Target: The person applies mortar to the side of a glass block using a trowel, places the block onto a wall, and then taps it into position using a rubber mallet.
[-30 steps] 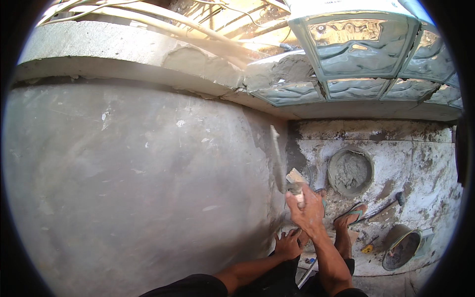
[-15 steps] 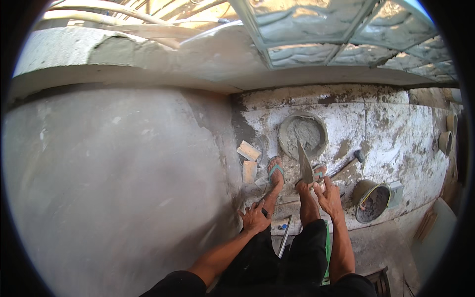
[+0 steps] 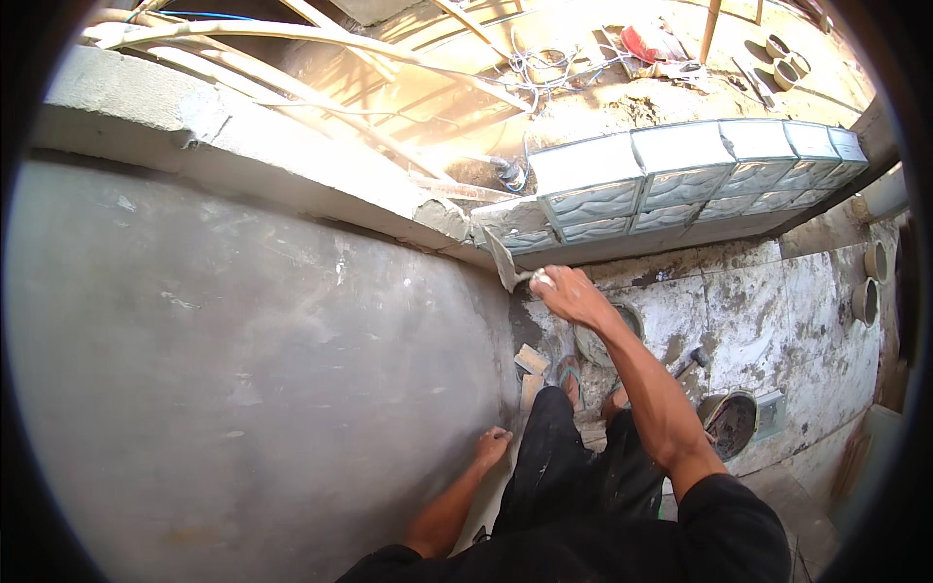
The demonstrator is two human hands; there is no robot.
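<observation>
My right hand (image 3: 571, 294) grips the handle of a pointed trowel (image 3: 501, 260). Its blade is against the corner where a low rendered wall (image 3: 301, 185) meets a row of glass blocks (image 3: 680, 175). Partly hidden behind my right forearm, a round tub (image 3: 595, 348) stands on the floor; grey mortar showed in it earlier. My left hand (image 3: 494, 445) is low beside the smooth grey plastered surface (image 3: 243, 340), its fingers curled; what they hold, if anything, is hidden.
A bucket of dark mix (image 3: 731, 426) and a hammer (image 3: 694, 361) are on the stained floor to the right. Small wooden pieces (image 3: 532, 360) lie by my left foot. Poles (image 3: 292, 44) and tangled cables (image 3: 549, 68) lie beyond the wall.
My right hand has lifted the trowel from above the feet, forward to the wall corner. My left hand has moved off the knee and down toward the grey surface. The view has tilted up.
</observation>
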